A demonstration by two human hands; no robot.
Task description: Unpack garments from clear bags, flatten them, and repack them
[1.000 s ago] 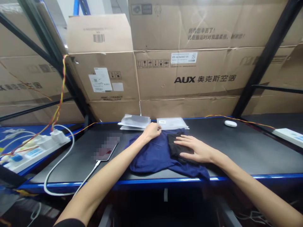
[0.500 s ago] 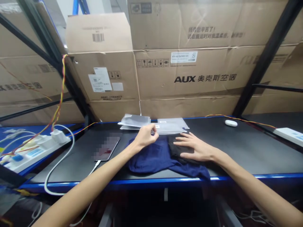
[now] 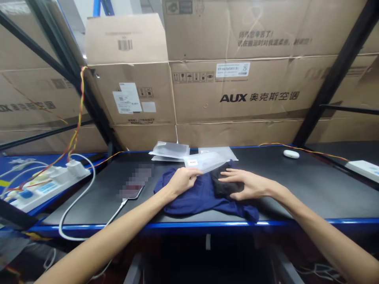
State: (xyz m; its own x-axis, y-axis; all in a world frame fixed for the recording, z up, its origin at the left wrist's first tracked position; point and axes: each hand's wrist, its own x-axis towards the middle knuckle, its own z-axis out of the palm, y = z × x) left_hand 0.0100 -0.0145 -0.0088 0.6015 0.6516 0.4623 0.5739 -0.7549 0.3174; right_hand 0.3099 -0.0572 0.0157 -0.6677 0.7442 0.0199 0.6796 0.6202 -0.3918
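My left hand (image 3: pixel 184 182) is closed in a pinch, its fingertips at the near edge of a clear plastic bag (image 3: pixel 207 161) with a small white label. Under that hand spreads a crumpled navy-blue cloth (image 3: pixel 192 203) on the black tabletop. My right hand (image 3: pixel 250 184), fingers stretched out and apart, rests over a folded black cloth (image 3: pixel 220 185) lying on the navy one. The palm side of the right hand is hidden. Behind, more clear plastic bags (image 3: pixel 171 150) lie flat near the back edge.
A phone (image 3: pixel 136 185) on a white charging cable lies to the left, beyond my left forearm. A white power strip (image 3: pixel 44 189) with plugs stands far left, another (image 3: pixel 364 169) far right. A small white case (image 3: pixel 291 154) sits at the back right. Large cardboard boxes (image 3: pixel 204 104) wall the back.
My left hand has come down and nearer, and the labelled bag has shifted toward me with it. The right hand has slid slightly right, its fingers still spread. The navy cloth has shifted a little.
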